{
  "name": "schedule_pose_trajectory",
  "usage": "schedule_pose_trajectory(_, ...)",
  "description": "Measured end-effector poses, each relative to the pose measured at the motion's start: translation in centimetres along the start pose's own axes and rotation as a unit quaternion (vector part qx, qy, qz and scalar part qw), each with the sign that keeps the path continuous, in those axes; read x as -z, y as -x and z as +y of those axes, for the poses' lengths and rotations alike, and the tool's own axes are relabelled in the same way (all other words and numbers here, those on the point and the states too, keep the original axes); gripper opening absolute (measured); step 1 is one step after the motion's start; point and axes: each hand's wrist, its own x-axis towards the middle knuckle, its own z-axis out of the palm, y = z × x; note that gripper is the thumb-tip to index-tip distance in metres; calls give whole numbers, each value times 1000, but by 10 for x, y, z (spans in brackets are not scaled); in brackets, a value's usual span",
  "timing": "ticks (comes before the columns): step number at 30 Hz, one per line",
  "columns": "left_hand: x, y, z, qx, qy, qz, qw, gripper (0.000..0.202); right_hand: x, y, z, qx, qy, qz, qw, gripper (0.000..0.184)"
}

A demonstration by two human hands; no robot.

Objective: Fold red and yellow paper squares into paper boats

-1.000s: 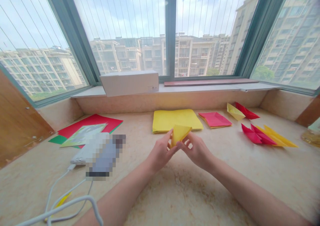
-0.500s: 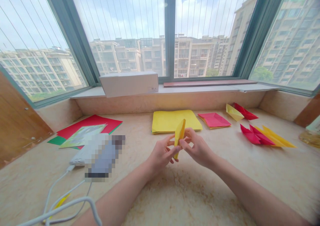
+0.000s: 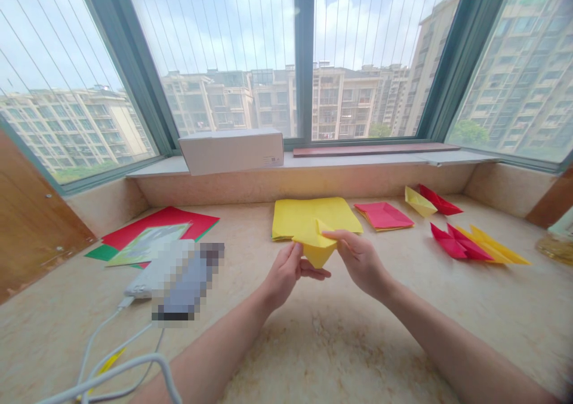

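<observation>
A folded piece of yellow paper is held up above the stone surface, its lower part coming to a point and a flap standing at its top. My left hand pinches its left corner between thumb and fingers, with other fingers stretched beneath it. At the right corner, my right hand grips the paper, the index finger lying over its top edge. Behind the held piece lies a stack of yellow paper, partly covered by it.
Red and yellow folded squares lie right of the stack. Folded paper boats and other pointed paper shapes sit farther right. At left are red sheets, a white power bank, a blurred phone-like object and white cables.
The yellow paper has turned from nearly edge-on to showing its broad face and spread wider. My hands have moved apart to its two corners.
</observation>
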Motion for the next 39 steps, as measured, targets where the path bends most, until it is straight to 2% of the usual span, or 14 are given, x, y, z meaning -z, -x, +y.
schedule_pose_trajectory(3, 0, -1, 2, -6, 50, -13, 999, 49, 2, 0, -2, 43, 15, 4, 999, 28)
schedule_pose_trajectory(6, 1, -1, 3, -15, 79, -14, 997, 44, 7, 0, -6, 76, 32, -29, 996, 32)
schedule_pose_trajectory(8, 2, -2, 2, -12, 101, -26, 994, 43, 8, 0, -8, 72, 35, -37, 996, 30)
schedule_pose_trajectory(11, 3, -3, -2, -11, 131, -57, 990, 47, 6, -1, -8, 48, 32, -8, 998, 23)
schedule_pose_trajectory(14, 3, -3, -5, -34, 103, -38, 993, 46, 0, 0, -5, 48, 11, -12, 999, 23)
schedule_pose_trajectory(17, 1, -4, -3, -36, 17, -11, 999, 42, -7, 1, -1, 50, -19, -23, 998, 22)
schedule_pose_trajectory(20, -2, -4, 3, -20, -39, 10, 999, 43, -12, 3, 2, 13, -67, -3, 998, 22)
schedule_pose_trajectory(24, -5, -4, 6, 6, -72, 24, 997, 50, -9, 0, 0, -83, -135, -14, 987, 54)
schedule_pose_trajectory(25, -5, -4, 5, 11, -81, 21, 996, 51, -7, -1, -1, -105, -141, -28, 984, 58)
schedule_pose_trajectory(29, -5, -4, 3, 21, -109, 28, 993, 51, -4, -6, -4, -155, -141, -85, 974, 38)
schedule_pose_trajectory(35, -4, -2, 2, 13, -136, 34, 990, 40, -10, -5, -5, -174, -198, -60, 963, 37)
schedule_pose_trajectory(39, -4, -1, -1, 9, -139, 11, 990, 36, -6, -6, -13, -176, -223, -82, 955, 42)
